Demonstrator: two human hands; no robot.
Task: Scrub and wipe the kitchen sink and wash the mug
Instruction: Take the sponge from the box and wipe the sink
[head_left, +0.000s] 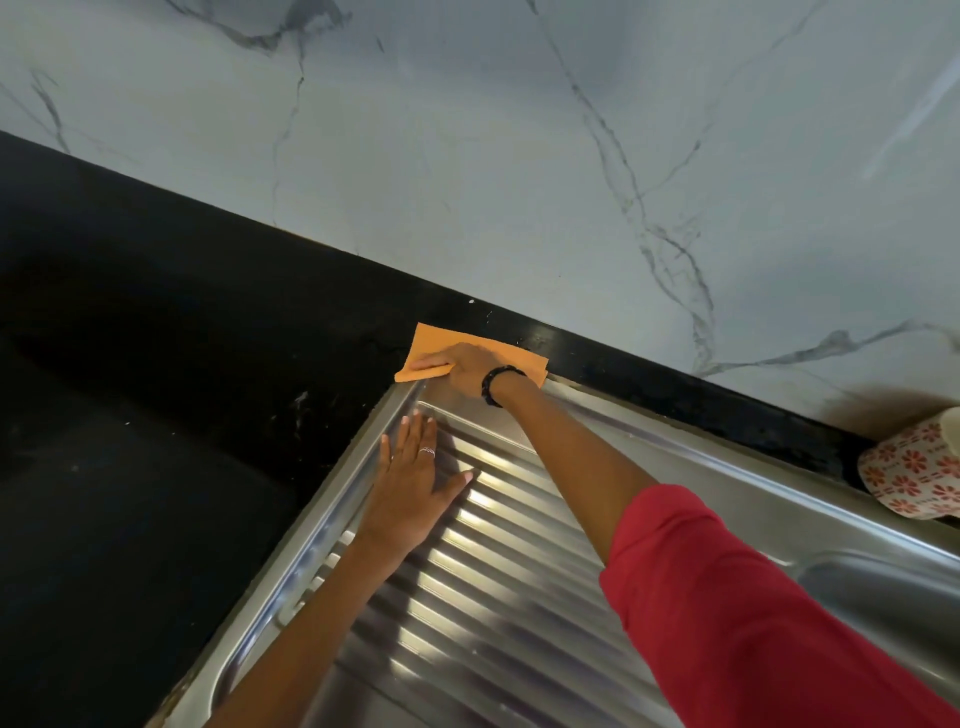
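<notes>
An orange cloth (431, 340) lies over the far corner of the steel sink's ribbed drainboard (498, 613), partly on the black counter. My right hand (460, 366), with a black band at the wrist, presses flat on the cloth. My left hand (408, 486), wearing a ring, rests palm down with fingers spread on the drainboard's left side, holding nothing. A white mug with red flower prints (911, 470) stands at the right edge behind the sink rim. A sliver of the sink bowl (893, 592) shows at lower right.
The black countertop (156, 364) stretches to the left of the sink and runs as a narrow strip behind it. A white marbled wall (519, 130) rises behind. My red sleeve (753, 613) covers the lower right of the drainboard.
</notes>
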